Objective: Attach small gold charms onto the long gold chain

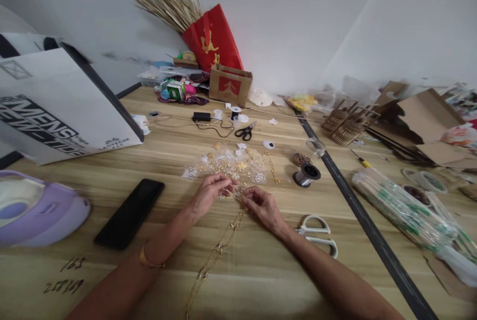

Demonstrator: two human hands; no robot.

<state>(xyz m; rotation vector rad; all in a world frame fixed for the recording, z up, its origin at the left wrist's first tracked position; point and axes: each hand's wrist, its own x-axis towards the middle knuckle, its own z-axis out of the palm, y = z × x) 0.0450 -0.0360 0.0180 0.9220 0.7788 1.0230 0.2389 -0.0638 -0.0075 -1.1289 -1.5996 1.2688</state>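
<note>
Bench (261,270): gold chain (218,248) trails toward the person, part assembled by the look of it. Packets of gold findings (231,163) unused behind. Left hand (208,195), right hand (263,205): fingers pinched on chain's far end.

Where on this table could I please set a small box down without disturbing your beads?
Bare wood lies between the black phone and the left hand, and between the white-handled scissors and the black strip. The packets ahead are crowded.
</note>
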